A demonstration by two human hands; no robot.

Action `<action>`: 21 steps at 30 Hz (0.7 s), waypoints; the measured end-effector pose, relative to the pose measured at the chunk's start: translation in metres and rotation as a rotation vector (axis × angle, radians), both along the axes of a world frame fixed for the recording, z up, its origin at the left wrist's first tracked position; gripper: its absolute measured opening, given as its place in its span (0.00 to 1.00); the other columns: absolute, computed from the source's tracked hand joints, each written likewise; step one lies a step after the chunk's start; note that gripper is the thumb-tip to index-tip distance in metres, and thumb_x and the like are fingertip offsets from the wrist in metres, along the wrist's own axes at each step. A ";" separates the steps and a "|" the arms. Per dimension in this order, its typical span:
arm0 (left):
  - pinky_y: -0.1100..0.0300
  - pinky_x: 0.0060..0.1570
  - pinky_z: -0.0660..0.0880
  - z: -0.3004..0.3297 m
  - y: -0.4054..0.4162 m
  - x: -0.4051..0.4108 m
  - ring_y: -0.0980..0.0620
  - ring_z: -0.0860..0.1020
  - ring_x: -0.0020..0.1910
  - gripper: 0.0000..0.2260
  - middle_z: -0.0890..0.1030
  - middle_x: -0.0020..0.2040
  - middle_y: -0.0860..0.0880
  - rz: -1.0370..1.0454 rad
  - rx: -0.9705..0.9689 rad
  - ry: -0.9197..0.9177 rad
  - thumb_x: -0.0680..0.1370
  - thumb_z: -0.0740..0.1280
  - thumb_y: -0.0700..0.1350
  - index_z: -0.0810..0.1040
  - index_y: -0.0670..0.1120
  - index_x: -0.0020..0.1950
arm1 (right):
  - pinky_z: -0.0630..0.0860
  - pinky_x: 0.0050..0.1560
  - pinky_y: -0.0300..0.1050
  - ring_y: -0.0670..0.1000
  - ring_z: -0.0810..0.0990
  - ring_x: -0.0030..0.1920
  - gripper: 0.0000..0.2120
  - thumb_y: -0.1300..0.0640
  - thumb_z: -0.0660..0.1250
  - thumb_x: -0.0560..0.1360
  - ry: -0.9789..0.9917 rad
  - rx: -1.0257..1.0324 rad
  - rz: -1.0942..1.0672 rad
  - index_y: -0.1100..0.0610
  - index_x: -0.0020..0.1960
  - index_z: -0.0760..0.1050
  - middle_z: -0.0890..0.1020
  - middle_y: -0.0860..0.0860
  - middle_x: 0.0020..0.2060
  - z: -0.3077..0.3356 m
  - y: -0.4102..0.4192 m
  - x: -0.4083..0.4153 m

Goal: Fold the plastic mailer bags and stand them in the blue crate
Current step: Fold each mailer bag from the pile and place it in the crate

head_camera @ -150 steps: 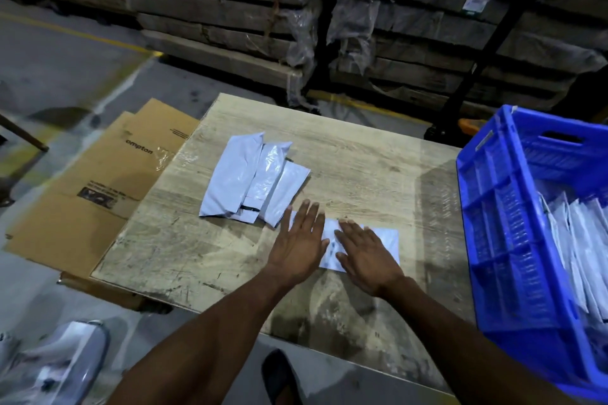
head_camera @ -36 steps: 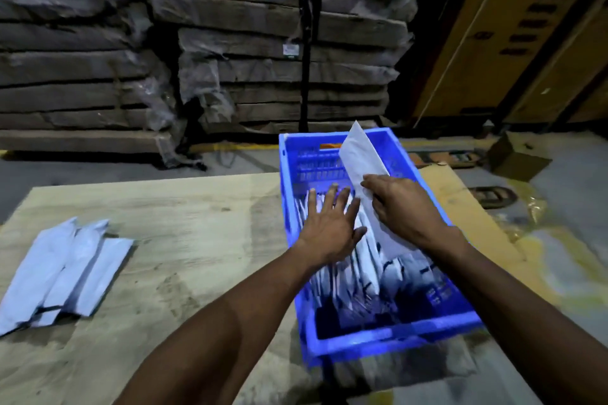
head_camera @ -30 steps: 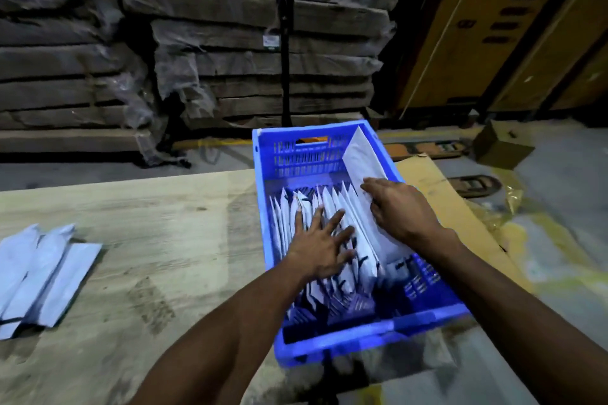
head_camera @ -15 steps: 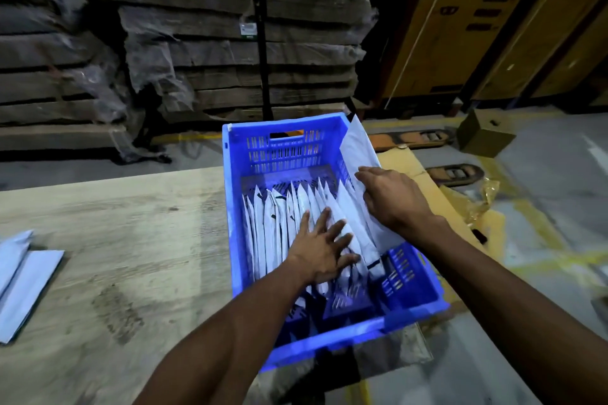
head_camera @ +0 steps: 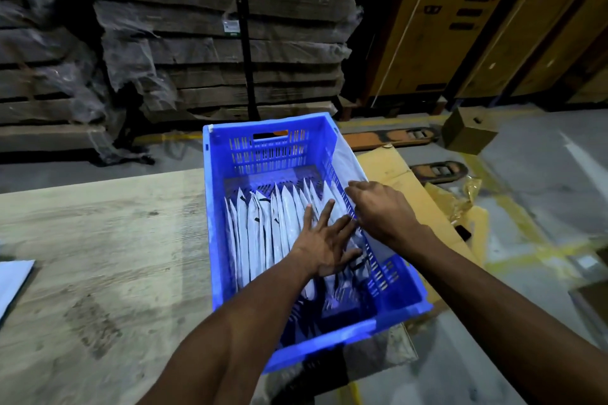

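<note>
Against the blue crate's (head_camera: 217,207) right wall, the folded mailer bag (head_camera: 345,159), pinched by the right hand (head_camera: 378,210), has been lowered further while the row of standing mailers (head_camera: 273,227) is pressed aside by the flat, spread left hand (head_camera: 324,240), so seating appears near.

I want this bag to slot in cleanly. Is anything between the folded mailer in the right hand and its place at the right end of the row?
Nothing visible blocks it. The left hand presses the standing bags leftward, and the folded mailer, gripped by the right hand, lies along the blue crate's right wall.
</note>
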State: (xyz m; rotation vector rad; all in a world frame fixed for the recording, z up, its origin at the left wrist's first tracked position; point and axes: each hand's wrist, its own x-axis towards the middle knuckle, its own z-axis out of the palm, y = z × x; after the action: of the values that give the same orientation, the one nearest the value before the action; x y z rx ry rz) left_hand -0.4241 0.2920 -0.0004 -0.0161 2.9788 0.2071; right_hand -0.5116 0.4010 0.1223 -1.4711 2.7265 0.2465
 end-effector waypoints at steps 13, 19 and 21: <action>0.20 0.67 0.35 -0.004 -0.004 0.018 0.37 0.42 0.82 0.30 0.57 0.80 0.47 0.114 -0.042 -0.056 0.82 0.44 0.69 0.70 0.58 0.76 | 0.75 0.49 0.54 0.59 0.76 0.62 0.14 0.61 0.61 0.78 0.007 0.111 0.005 0.58 0.63 0.70 0.76 0.55 0.60 -0.045 -0.008 0.015; 0.22 0.70 0.38 -0.006 -0.002 0.026 0.36 0.44 0.82 0.31 0.55 0.81 0.49 0.156 0.022 0.024 0.81 0.40 0.67 0.56 0.58 0.82 | 0.76 0.54 0.52 0.58 0.75 0.64 0.17 0.56 0.69 0.76 -0.069 0.146 -0.044 0.55 0.63 0.71 0.76 0.54 0.60 -0.070 -0.012 0.019; 0.25 0.73 0.41 -0.004 -0.003 0.033 0.37 0.46 0.82 0.29 0.55 0.82 0.48 0.181 0.053 0.055 0.83 0.45 0.64 0.52 0.54 0.83 | 0.77 0.54 0.53 0.59 0.76 0.63 0.18 0.57 0.69 0.76 -0.107 0.120 -0.063 0.56 0.64 0.71 0.76 0.54 0.59 -0.076 -0.014 0.018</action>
State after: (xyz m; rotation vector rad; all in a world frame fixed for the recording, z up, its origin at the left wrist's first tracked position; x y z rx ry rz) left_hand -0.3915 0.2892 -0.0047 -0.2796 3.0252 0.3134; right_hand -0.4934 0.3872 0.0465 -1.3265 2.6189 0.3133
